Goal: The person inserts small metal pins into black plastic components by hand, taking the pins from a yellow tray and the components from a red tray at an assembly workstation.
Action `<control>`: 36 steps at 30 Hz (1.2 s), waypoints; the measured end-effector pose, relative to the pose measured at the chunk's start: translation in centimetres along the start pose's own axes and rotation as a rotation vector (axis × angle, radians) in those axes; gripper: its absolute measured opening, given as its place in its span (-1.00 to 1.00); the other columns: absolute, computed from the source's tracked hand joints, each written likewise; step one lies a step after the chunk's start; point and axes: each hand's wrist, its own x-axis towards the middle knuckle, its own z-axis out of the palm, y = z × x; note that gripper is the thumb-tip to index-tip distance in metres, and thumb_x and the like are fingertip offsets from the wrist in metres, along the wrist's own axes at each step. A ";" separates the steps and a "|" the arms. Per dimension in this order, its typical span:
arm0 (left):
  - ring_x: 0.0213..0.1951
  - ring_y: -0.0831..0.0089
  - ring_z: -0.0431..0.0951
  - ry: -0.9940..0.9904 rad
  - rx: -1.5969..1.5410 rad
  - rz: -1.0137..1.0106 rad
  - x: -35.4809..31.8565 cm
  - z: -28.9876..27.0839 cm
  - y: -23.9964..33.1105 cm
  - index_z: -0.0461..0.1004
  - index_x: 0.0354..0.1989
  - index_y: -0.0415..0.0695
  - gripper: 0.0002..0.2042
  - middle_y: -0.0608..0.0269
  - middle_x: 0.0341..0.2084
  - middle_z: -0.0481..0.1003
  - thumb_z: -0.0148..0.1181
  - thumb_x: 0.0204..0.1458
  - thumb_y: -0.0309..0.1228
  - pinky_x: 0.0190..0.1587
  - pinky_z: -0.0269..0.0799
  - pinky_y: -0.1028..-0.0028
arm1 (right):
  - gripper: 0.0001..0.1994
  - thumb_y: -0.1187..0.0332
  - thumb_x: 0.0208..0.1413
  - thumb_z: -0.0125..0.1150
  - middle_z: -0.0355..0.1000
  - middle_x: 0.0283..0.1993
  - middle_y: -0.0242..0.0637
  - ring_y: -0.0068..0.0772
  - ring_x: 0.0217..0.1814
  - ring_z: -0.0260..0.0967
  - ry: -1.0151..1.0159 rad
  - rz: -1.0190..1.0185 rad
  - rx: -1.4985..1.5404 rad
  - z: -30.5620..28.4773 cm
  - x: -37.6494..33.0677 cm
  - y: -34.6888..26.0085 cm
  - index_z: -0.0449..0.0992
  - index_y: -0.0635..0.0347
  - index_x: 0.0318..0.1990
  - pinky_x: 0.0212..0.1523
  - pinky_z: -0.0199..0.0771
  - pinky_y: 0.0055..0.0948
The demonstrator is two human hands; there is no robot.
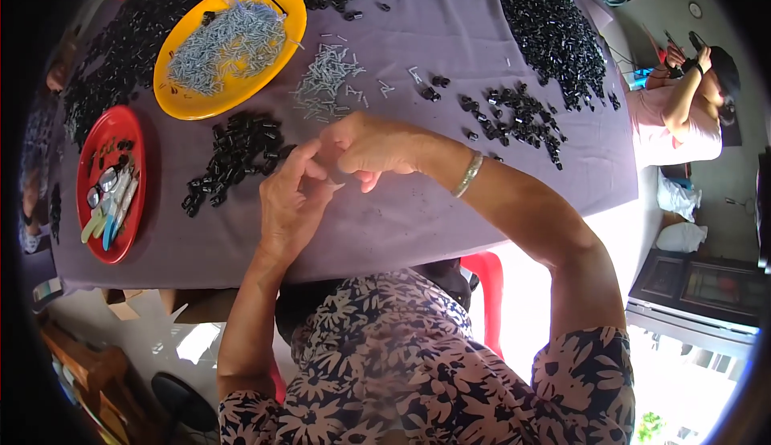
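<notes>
Where a small pile of black parts [237, 156] lies on the purple-grey tablecloth [418, 228], its right edge reaches the left hand [289, 200]. A heap of metal pins [325, 75] lies just beyond the right hand [377, 144]. Both hands are raised close together, fingers bent inward; because the fingertips are blurred and partly hidden, what they pinch, if anything, cannot be told. A bracelet [468, 174] encircles the right wrist. Farther out, a yellow plate [189, 108] bears more pins, and a red plate [120, 121], at left, holds several handled tools [112, 204]. Loose black parts [522, 120] and a larger black mass [554, 39] occupy the right; beyond sits another person [671, 116].
</notes>
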 end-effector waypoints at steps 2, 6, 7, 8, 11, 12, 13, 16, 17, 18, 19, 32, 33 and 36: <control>-0.37 0.33 0.58 0.019 0.053 0.095 -0.2 0.5 -1.0 0.47 0.03 -0.13 -0.50 0.26 -0.46 0.54 0.41 -0.17 -0.61 -0.27 0.48 0.42 | -0.73 0.46 -0.10 0.33 0.41 -0.37 -0.31 -0.47 -0.45 0.36 -0.003 -0.002 -0.010 0.2 -0.1 -0.4 0.55 0.27 -0.18 -0.42 0.64 -0.34; -0.36 0.29 0.59 -0.050 0.025 0.078 0.3 -0.2 -0.7 0.52 -0.08 -0.18 -0.62 0.21 -0.44 0.55 0.38 -0.15 -0.63 -0.28 0.49 0.39 | -0.78 0.50 -0.08 0.29 0.42 -0.36 -0.30 -0.44 -0.49 0.40 0.000 -0.027 -0.126 0.3 0.6 0.3 0.54 0.27 -0.20 -0.48 0.63 -0.35; -0.36 0.29 0.59 -0.043 0.026 0.087 0.4 0.0 -0.3 0.52 -0.08 -0.18 -0.62 0.21 -0.44 0.55 0.38 -0.15 -0.63 -0.28 0.49 0.39 | -0.79 0.52 -0.06 0.27 0.42 -0.36 -0.29 -0.44 -0.51 0.40 -0.008 -0.051 -0.116 0.3 0.8 0.7 0.54 0.27 -0.21 -0.51 0.63 -0.36; -0.36 0.27 0.60 -0.049 0.063 0.080 0.8 0.1 0.2 0.52 -0.12 -0.19 -0.64 0.19 -0.43 0.55 0.37 -0.16 -0.63 -0.29 0.49 0.39 | -0.79 0.52 -0.06 0.27 0.42 -0.36 -0.29 -0.44 -0.51 0.40 -0.004 -0.057 -0.126 0.1 0.7 1.2 0.54 0.27 -0.21 -0.51 0.63 -0.36; -0.36 0.25 0.60 -0.045 0.063 0.099 0.6 -0.1 -0.2 0.52 -0.17 -0.19 -0.68 0.16 -0.43 0.54 0.37 -0.16 -0.64 -0.30 0.48 0.38 | -0.70 0.62 -0.10 -0.01 0.44 -0.33 -0.26 -0.49 -0.52 0.42 0.096 -0.163 -0.060 1.3 -0.8 2.0 0.52 0.23 -0.17 -0.56 0.55 -0.44; -0.36 0.24 0.59 -0.045 0.019 0.137 0.6 0.0 -0.4 0.52 -0.19 -0.19 -0.69 0.16 -0.43 0.53 0.36 -0.16 -0.64 -0.32 0.48 0.38 | -0.67 0.66 -0.10 -0.03 0.46 -0.29 -0.25 -0.52 -0.54 0.42 0.254 -0.235 0.016 1.6 -1.6 2.7 0.53 0.22 -0.16 -0.55 0.54 -0.48; -0.36 0.24 0.59 -0.032 0.021 0.131 0.3 -0.1 -0.3 0.52 -0.19 -0.19 -0.69 0.16 -0.43 0.53 0.36 -0.16 -0.64 -0.32 0.48 0.38 | -0.65 0.69 -0.10 -0.05 0.48 -0.25 -0.24 -0.55 -0.55 0.41 0.399 -0.307 0.093 1.5 -2.3 3.2 0.53 0.21 -0.16 -0.55 0.53 -0.51; -0.37 0.20 0.58 0.051 0.072 0.172 0.0 -0.1 0.2 0.52 -0.21 -0.17 -0.72 0.15 -0.43 0.50 0.35 -0.13 -0.64 -0.33 0.47 0.37 | -0.63 0.74 -0.09 -0.05 0.52 -0.27 -0.34 -0.62 -0.54 0.40 0.743 -0.564 -0.203 -3.2 -5.2 7.1 0.55 0.21 -0.16 -0.55 0.46 -0.56; -0.37 0.17 0.58 0.113 0.110 0.187 0.0 -0.2 0.2 0.52 -0.21 -0.16 -0.73 0.15 -0.42 0.49 0.34 -0.12 -0.65 -0.32 0.48 0.36 | -0.65 0.75 -0.08 -0.03 0.52 -0.30 -0.37 -0.63 -0.54 0.39 0.937 -0.615 -0.407 -5.0 -5.6 8.1 0.55 0.21 -0.18 -0.55 0.44 -0.57; -0.37 0.14 0.57 0.170 0.146 0.201 0.0 -0.5 0.0 0.52 -0.22 -0.15 -0.74 0.15 -0.41 0.49 0.33 -0.11 -0.65 -0.31 0.48 0.35 | -0.67 0.74 -0.08 0.00 0.50 -0.34 -0.38 -0.63 -0.54 0.38 0.993 -0.571 -0.464 -6.4 -5.9 8.6 0.56 0.21 -0.19 -0.54 0.43 -0.55; -0.37 0.14 0.57 0.173 0.150 0.197 -0.1 -0.8 0.1 0.52 -0.22 -0.15 -0.74 0.15 -0.41 0.49 0.33 -0.11 -0.65 -0.31 0.48 0.35 | -0.69 0.73 -0.08 0.03 0.49 -0.38 -0.38 -0.63 -0.55 0.38 1.048 -0.527 -0.522 -7.4 -6.1 8.7 0.56 0.22 -0.21 -0.53 0.42 -0.54; -0.31 0.17 0.58 0.212 0.083 0.186 -0.6 0.2 1.5 0.51 -0.10 -0.19 -0.70 0.09 -0.32 0.48 0.28 -0.04 -0.68 -0.27 0.49 0.36 | -0.71 0.74 -0.16 0.04 0.50 -0.37 -0.28 -0.41 -0.37 0.50 0.905 -0.500 -0.750 -8.2 -5.4 8.6 0.55 0.32 -0.25 -0.27 0.51 -0.46; -0.32 0.22 0.59 0.142 -0.010 0.095 -1.1 0.3 1.9 0.52 -0.10 -0.20 -0.71 0.09 -0.34 0.49 0.29 -0.03 -0.67 -0.28 0.49 0.40 | -0.70 0.75 -0.16 0.02 0.51 -0.34 -0.31 -0.47 -0.35 0.49 0.834 -0.346 -0.540 -6.7 -6.0 7.7 0.54 0.32 -0.24 -0.26 0.52 -0.50; -0.29 0.56 0.54 0.061 -0.334 0.020 -1.6 1.7 2.5 0.54 -0.12 -0.24 -0.79 0.29 -0.31 0.52 0.30 0.05 -0.62 -0.23 0.46 0.58 | -0.66 0.78 -0.17 0.02 0.52 -0.29 -0.36 -0.59 -0.28 0.47 0.652 -0.301 -0.061 -1.6 -6.5 6.6 0.54 0.31 -0.22 -0.25 0.53 -0.58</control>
